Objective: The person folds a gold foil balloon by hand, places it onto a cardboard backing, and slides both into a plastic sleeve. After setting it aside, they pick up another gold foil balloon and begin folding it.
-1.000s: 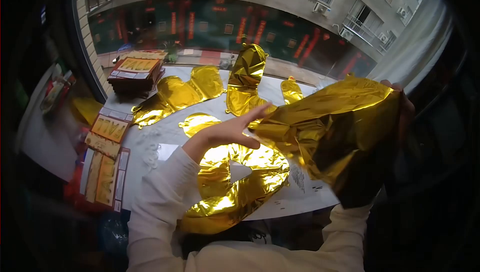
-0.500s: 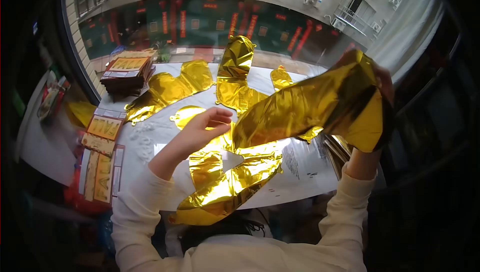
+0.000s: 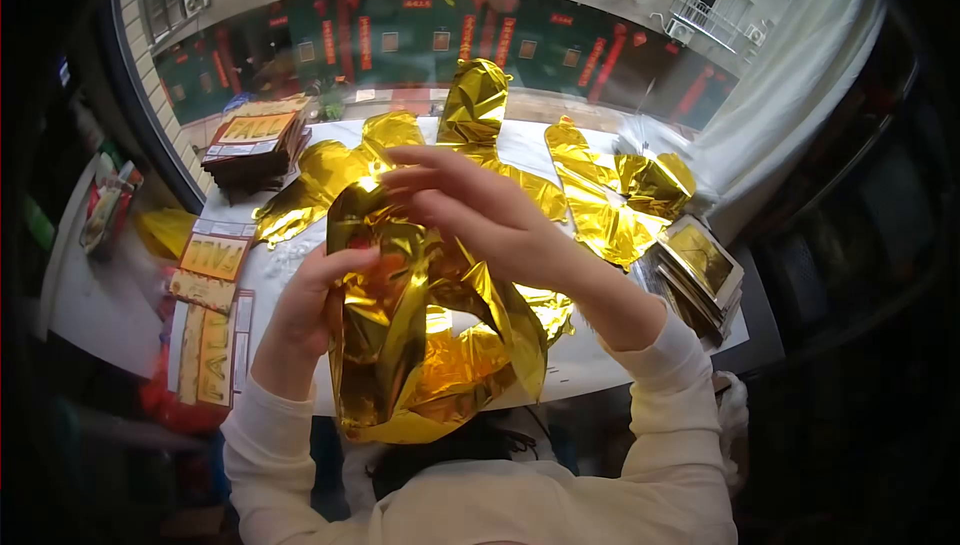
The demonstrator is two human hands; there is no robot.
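A large gold foil piece point(image 3: 400, 345) hangs bent over near the table's front edge. My left hand point(image 3: 318, 295) grips its left side, with the thumb on the near face and the other fingers hidden behind the foil. Over the top of the same piece, my right hand point(image 3: 465, 210) reaches across with its fingers bent; the foil edge meets them, and the fingertips are partly blurred. More gold foil shapes lie behind: one at the back left point(image 3: 325, 173), one upright-looking at the back centre point(image 3: 474, 105), and one to the right point(image 3: 610, 210).
Stacked printed packets point(image 3: 255, 145) stand at the back left, with more packets point(image 3: 210, 270) along the left edge. A pile of flat cards or packets point(image 3: 700, 265) is at the right. Beyond the white table point(image 3: 590, 345) are a window and a curtain point(image 3: 800, 75).
My right hand has swung from the far right to the centre, bringing the foil piece along, which is now folded over. My left hand has moved down and left and taken hold of it.
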